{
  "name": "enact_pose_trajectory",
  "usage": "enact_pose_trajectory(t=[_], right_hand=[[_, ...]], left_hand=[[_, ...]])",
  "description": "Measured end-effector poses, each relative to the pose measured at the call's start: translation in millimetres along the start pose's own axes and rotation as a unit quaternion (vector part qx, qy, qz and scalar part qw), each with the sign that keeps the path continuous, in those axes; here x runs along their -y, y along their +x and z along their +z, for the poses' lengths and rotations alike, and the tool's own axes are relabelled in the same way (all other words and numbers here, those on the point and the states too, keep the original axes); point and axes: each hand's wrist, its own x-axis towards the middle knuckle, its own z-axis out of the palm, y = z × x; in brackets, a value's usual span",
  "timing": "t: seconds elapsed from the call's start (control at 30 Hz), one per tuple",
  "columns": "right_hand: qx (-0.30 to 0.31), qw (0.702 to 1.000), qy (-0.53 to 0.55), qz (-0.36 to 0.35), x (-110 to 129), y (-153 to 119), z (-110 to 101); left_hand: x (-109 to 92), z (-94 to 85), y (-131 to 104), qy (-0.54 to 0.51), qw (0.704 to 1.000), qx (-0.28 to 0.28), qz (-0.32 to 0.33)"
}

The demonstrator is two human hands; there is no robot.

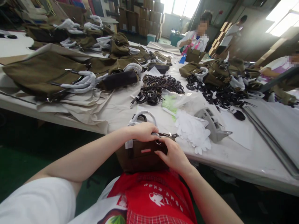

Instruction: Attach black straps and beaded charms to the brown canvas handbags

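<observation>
A dark olive-brown bag (140, 158) stands upright at the table's front edge, against my red apron. Its handles (150, 115) are wrapped in pale material, and a zipper (167, 135) runs along its top right. My left hand (144, 131) reaches across the bag's top with its fingers curled at the zipper and a metal ring. Close beside it, my right hand (171, 152) holds the bag's upper right front, thumb and fingers bent around the edge near the ring. The fingertips of both hands nearly meet there.
Olive bags (44, 73) are piled at the left, more (217, 73) at the right. Braided straps (161, 84) lie ahead. White paper tags (191, 127), a grey-white device (210, 123) and metal bars (271, 140) are at the right. A person (196, 39) works across the table.
</observation>
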Motion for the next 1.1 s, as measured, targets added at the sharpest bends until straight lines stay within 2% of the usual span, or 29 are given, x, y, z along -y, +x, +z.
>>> enact_pose_trajectory(t=[0.13, 0.3, 0.37, 0.4, 0.47, 0.57, 0.63, 0.67, 0.7, 0.73, 0.83, 0.9, 1.0, 1.07, 1.1], right_hand=[[-0.023, 0.995, 0.074, 0.059, -2, -14, 7], [-0.025, 0.997, 0.070, 0.037, 2, -21, 8], [-0.019, 0.998, 0.061, 0.030, 4, -23, 1], [-0.025, 0.998, 0.052, 0.031, 3, -24, -3], [-0.060, 0.997, 0.030, 0.036, 0, -24, -11], [-0.103, 0.993, -0.009, 0.048, -11, -19, -22], [-0.088, 0.993, -0.041, 0.060, -19, -7, -26], [-0.065, 0.994, -0.057, 0.065, -22, 2, -28], [-0.035, 0.994, -0.075, 0.067, -24, 14, -28], [0.002, 0.994, -0.093, 0.065, -26, 26, -27], [0.128, 0.981, -0.133, 0.065, -24, 65, -20], [0.192, 0.972, -0.104, 0.084, -18, 80, -15], [0.267, 0.954, 0.040, 0.126, -6, 77, -9], [0.336, 0.923, 0.107, 0.151, -1, 65, -4], [0.348, 0.917, 0.126, 0.151, 1, 59, -3]], left_hand=[[1, 5.4, -7, 0.019, 0.999, -0.028, 0.012], [0, 11.3, -10, 0.015, 0.998, -0.061, 0.019], [-2, 10.0, -14, -0.005, 0.995, -0.096, 0.030], [-2, 8.5, -19, -0.020, 0.990, -0.134, 0.029], [2, 5.2, -31, -0.054, 0.967, -0.248, 0.002], [24, 3.1, -55, -0.082, 0.896, -0.425, -0.099], [49, 5.6, -67, -0.076, 0.845, -0.494, -0.189], [64, 8.2, -71, -0.066, 0.830, -0.501, -0.236], [79, 11.6, -73, -0.055, 0.827, -0.485, -0.280], [93, 15.6, -73, -0.043, 0.836, -0.450, -0.312], [124, 27.6, -69, -0.022, 0.883, -0.332, -0.330], [134, 32.4, -68, -0.008, 0.892, -0.309, -0.330], [139, 38.5, -72, 0.019, 0.887, -0.315, -0.338], [150, 46.6, -75, 0.031, 0.888, -0.327, -0.323], [159, 51.7, -75, 0.048, 0.892, -0.308, -0.326]])
